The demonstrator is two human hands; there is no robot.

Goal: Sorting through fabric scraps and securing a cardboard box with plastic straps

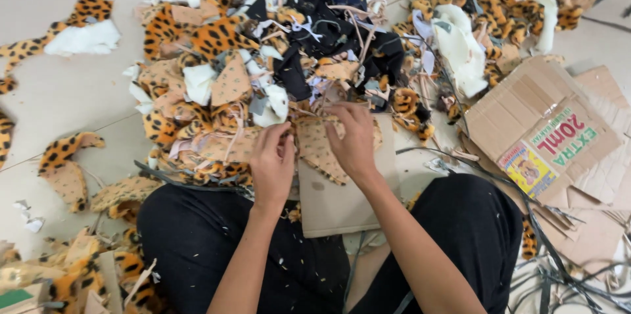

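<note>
Both hands, left hand (273,159) and right hand (355,140), pinch a tan spotted fabric scrap (319,146). It is probably light and floppy, best gripped at its edges.

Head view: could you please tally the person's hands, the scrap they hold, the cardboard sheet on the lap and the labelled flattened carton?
Hands: 2, the left hand and the right hand
Tan spotted scrap gripped by both: 1
Plain cardboard sheet on the lap: 1
Flattened carton with a colour label: 1
Total: 5
</note>
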